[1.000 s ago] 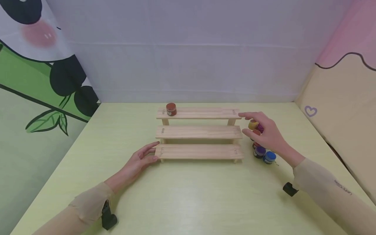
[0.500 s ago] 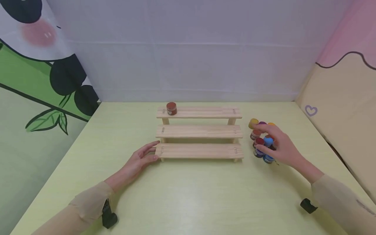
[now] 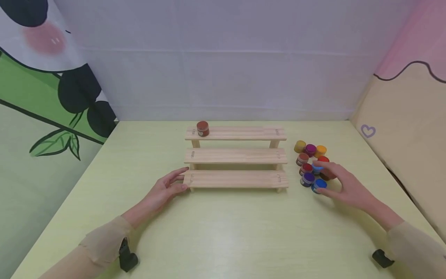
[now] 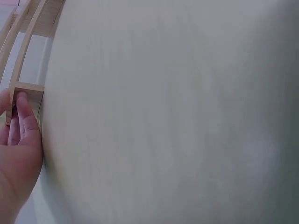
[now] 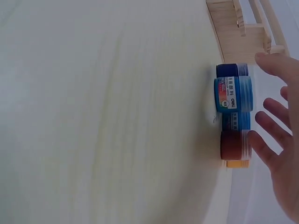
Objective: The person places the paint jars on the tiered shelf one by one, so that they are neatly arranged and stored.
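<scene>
A three-step wooden rack (image 3: 237, 179) stands mid-table. My left hand (image 3: 161, 192) holds the left end of its lowest step, thumb at the front edge; the left wrist view shows fingers against the wooden leg (image 4: 32, 88). One brown-red paint jar (image 3: 203, 129) sits at the left of the top step. Over the paint jar cluster, right of the rack, my right hand (image 3: 352, 190) hovers with fingers spread. Its thumb overlaps a blue paint jar (image 3: 318, 183), and its fingers partly cover a light blue jar (image 3: 316, 169) and a dark red jar (image 5: 231, 145).
Other jars stand close together: yellow (image 3: 299, 146), magenta (image 3: 310, 150), orange (image 3: 320, 151), purple (image 3: 307, 179) and reddish ones (image 3: 302, 159). A pale wall cloth (image 3: 223, 81) rises behind the table (image 3: 223, 232), with printed cloths on both sides.
My right hand has moved from beside the rack's top step right and toward me, over the near jars, uncovering the far ones. The left hand, rack and jars stay put.
</scene>
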Available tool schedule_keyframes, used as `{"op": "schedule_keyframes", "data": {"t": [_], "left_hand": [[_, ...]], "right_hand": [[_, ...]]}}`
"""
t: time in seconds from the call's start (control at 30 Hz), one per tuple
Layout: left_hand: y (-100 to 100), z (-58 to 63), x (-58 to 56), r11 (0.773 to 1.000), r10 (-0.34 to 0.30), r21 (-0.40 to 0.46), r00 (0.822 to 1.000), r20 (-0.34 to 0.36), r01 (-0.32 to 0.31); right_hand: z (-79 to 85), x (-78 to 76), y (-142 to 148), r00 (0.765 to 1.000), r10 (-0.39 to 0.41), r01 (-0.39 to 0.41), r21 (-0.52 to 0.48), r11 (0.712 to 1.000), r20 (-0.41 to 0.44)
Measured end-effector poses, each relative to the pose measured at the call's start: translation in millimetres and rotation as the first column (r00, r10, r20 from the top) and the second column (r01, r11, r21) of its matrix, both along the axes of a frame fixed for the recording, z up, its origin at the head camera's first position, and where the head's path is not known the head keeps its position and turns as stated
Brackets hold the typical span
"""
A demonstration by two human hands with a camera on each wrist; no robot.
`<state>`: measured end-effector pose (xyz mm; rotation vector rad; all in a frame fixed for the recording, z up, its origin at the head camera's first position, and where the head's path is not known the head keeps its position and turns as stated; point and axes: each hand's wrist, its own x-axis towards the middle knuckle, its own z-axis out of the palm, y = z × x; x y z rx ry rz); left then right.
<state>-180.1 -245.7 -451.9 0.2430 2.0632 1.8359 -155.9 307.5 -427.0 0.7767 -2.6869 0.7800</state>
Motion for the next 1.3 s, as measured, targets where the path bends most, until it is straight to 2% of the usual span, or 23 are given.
{"op": "schedule_keyframes", "data": {"t": [0.13,0.4,0.63,0.8,0.97,1.3], "left_hand": [[-1.3,3.0,2.2,1.000,-0.001,-0.028,1.000,0.004,0.001],[-1.8,3.3,4.0,1.000,0.001,-0.031,1.000,0.020,0.000],[-2.7,1.8,4.0,0.998,0.011,-0.057,0.999,0.040,-0.009],[-2.6,2.3,4.8,0.999,0.005,-0.047,0.999,0.041,-0.003],[-3.1,2.5,5.2,0.999,-0.001,-0.036,0.999,0.044,0.002],[-4.4,1.4,4.4,0.999,-0.005,-0.036,0.999,0.046,0.007]], "right_hand": [[-2.4,1.8,5.7,1.000,0.001,-0.001,0.024,1.000,0.004],[-3.5,4.5,11.1,1.000,-0.003,0.002,0.068,0.998,0.012],[-6.0,6.0,11.0,0.993,-0.077,0.067,0.119,0.991,0.088],[-4.4,5.7,9.8,0.988,-0.088,0.073,0.115,0.991,0.128],[0.2,4.1,11.1,0.992,-0.079,0.067,0.126,0.990,0.099],[21.9,-7.6,17.9,0.998,-0.058,0.062,0.120,0.991,-0.035]]}}
